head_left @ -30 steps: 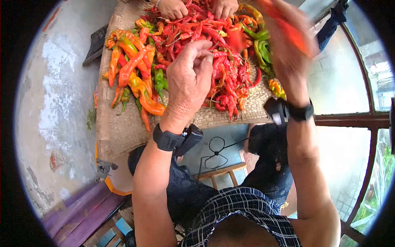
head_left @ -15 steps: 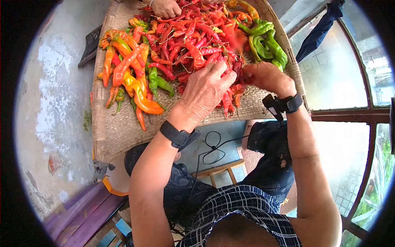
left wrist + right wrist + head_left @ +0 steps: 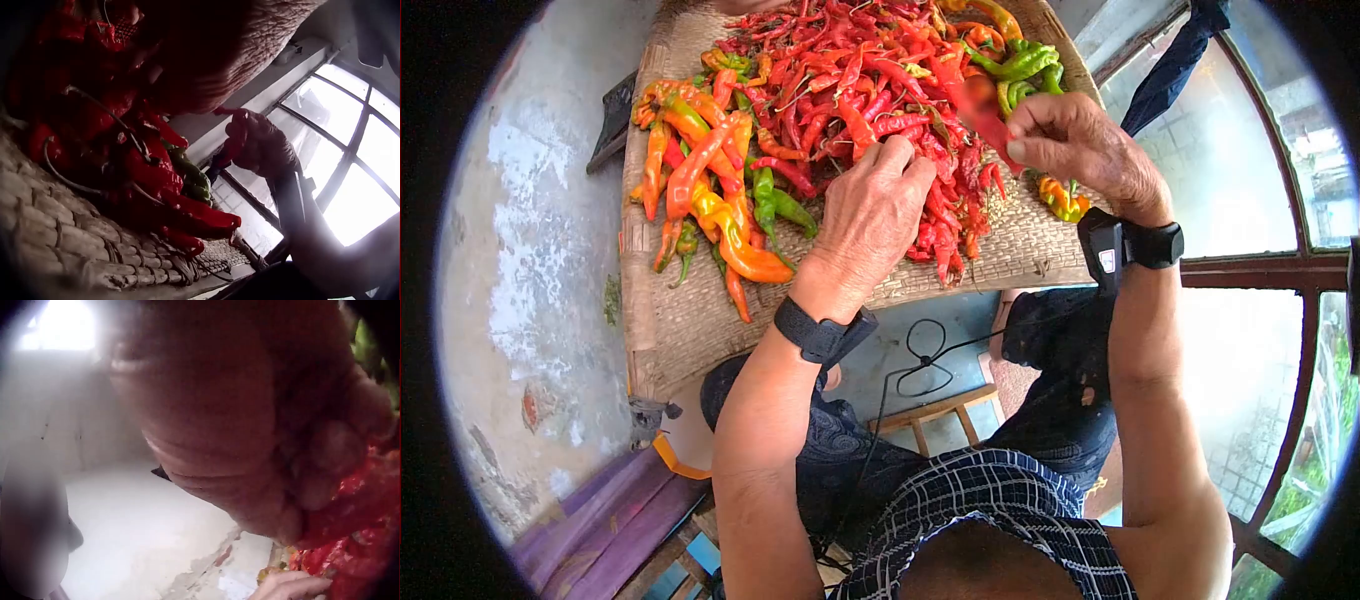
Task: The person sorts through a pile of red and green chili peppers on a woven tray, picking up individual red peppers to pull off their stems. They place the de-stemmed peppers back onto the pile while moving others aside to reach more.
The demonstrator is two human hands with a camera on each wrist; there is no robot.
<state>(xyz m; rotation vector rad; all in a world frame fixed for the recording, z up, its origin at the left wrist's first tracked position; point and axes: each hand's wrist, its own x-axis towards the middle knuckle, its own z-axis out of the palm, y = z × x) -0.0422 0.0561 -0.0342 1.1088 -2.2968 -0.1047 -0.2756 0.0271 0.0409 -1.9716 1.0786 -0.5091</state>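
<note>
A heap of red peppers [image 3: 830,90] covers the middle of a woven mat [image 3: 690,315]. My left hand [image 3: 870,215] rests palm down on its near side, fingers bent and their tips hidden among the peppers. At the right, my right hand [image 3: 1090,150] is raised over the mat, pinching a red pepper [image 3: 985,120] between thumb and fingers. The left wrist view also shows that right hand [image 3: 259,144] with red between its fingers. Dark and close in the right wrist view, the same hand [image 3: 219,412] hangs above red peppers [image 3: 369,550].
Orange and yellow peppers [image 3: 730,225] lie at the mat's left, with green ones [image 3: 775,200] beside them. More green peppers [image 3: 1025,65] are at the far right. Part of another person's hand [image 3: 745,4] shows at the top edge. A window [image 3: 1225,170] stands on the right.
My right hand came down to the heap, then lifted up and right with a red pepper. My left hand has shifted slightly left. The other person's hands have mostly left view.
</note>
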